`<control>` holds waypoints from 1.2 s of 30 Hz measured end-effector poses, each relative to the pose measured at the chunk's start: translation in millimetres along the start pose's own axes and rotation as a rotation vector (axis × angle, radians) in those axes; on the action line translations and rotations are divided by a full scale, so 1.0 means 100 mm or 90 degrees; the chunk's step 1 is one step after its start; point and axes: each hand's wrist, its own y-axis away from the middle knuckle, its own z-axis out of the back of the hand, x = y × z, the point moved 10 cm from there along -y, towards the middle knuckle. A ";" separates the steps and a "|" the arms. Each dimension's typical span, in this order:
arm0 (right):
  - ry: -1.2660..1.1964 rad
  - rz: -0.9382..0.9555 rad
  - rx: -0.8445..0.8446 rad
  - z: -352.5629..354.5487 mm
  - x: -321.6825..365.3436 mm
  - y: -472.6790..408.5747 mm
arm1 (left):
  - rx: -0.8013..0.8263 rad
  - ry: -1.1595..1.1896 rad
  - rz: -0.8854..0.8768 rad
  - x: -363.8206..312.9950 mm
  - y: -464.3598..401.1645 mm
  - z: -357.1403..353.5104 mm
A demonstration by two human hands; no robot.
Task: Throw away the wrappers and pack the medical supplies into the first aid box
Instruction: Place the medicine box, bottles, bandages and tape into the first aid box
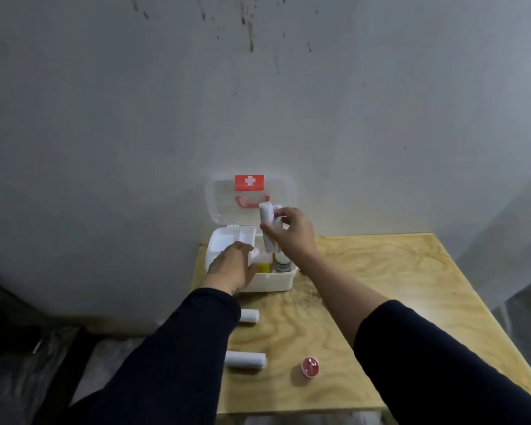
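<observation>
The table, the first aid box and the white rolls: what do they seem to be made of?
Table: looks like plywood, bare and matte, with swirling grain showing.
First aid box: seems plastic, with an opaque white smooth body; its open lid is clear and shows the wall through it.
White rolls: probably gauze or a soft bandage, with a dull, fuzzy surface; the weave is too blurred to confirm.

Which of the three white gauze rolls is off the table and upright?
The gauze roll gripped in the right hand, above the open first aid box. The other two rolls lie on the table.
</observation>
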 end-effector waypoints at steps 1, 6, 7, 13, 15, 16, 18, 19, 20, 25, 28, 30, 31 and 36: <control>0.008 0.001 0.007 -0.10 -0.03 0.03 | 0.003 -0.017 -0.006 0.09 0.01 -0.04; 0.062 -0.024 0.027 -0.49 -0.34 0.19 | 0.014 -0.037 -0.022 0.41 0.00 -0.15; 0.064 -0.028 0.029 -0.55 -0.40 0.23 | 0.011 -0.032 -0.028 0.44 -0.01 -0.15; 0.179 -0.050 0.061 -0.76 -0.52 0.28 | -0.009 -0.044 -0.071 0.46 0.00 -0.18; 0.215 -0.058 0.079 -0.77 -0.51 0.27 | -0.006 -0.040 -0.077 0.47 0.01 -0.18; 0.224 -0.060 0.084 -0.75 -0.49 0.27 | -0.008 -0.039 -0.081 0.47 0.01 -0.17; 0.242 -0.036 0.078 -0.70 -0.42 0.30 | -0.010 -0.039 -0.088 0.46 0.02 -0.15; 0.255 -0.008 0.070 -0.67 -0.35 0.33 | -0.010 -0.045 -0.093 0.45 0.03 -0.13; 0.273 0.029 0.060 -0.65 -0.27 0.38 | -0.008 -0.053 -0.095 0.45 0.03 -0.12; 0.290 0.170 0.083 -0.76 -0.04 0.79 | 0.018 -0.074 -0.054 0.57 0.02 -0.11; 0.305 0.185 0.172 -1.01 -0.17 1.08 | 0.004 -0.080 -0.055 0.59 0.04 -0.11; 0.341 0.174 0.267 -1.21 -0.33 1.24 | -0.004 -0.080 -0.063 0.58 0.06 -0.11; 0.365 0.163 0.317 -1.30 -0.43 1.32 | -0.006 -0.081 -0.068 0.57 0.07 -0.11; 0.451 0.122 0.426 -1.45 -0.76 1.51 | -0.010 -0.063 -0.075 0.60 0.09 -0.13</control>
